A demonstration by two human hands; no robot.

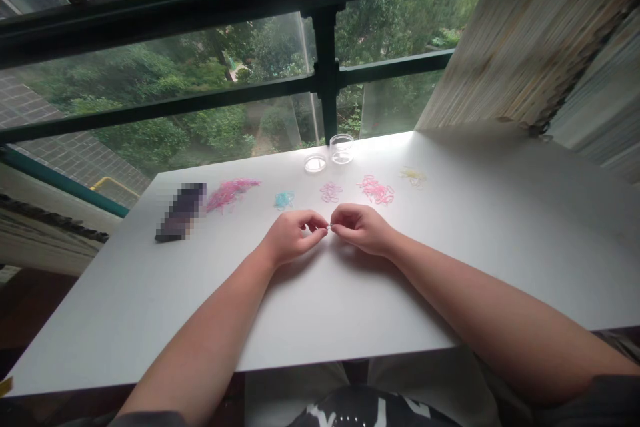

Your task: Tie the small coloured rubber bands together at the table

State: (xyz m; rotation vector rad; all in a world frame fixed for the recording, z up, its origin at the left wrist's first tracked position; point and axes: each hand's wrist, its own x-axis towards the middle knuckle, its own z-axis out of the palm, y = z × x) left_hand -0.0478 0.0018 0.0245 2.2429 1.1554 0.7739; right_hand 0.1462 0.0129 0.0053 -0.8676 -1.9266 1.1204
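Note:
Over the middle of the white table [200,320], my left hand [295,236] and my right hand [364,230] meet fingertip to fingertip. Both are closed in a pinch at a tiny pale thing [329,228], too small to name. Just beyond them lies a row of small loop-shaped pieces in separate piles: a mixed pink and purple pile [231,194], a blue pile [284,198], a lilac pile [331,192], a pink pile [377,190] and a sparse yellow pile [413,176]. The lilac pile is nearest to both hands.
At the table's far edge stands a clear round container [342,148], with a clear shallow lid or dish [315,164] beside it. A pixelated dark flat object [183,212] lies at the left. Behind are a green-framed window [327,67] and a curtain [480,47].

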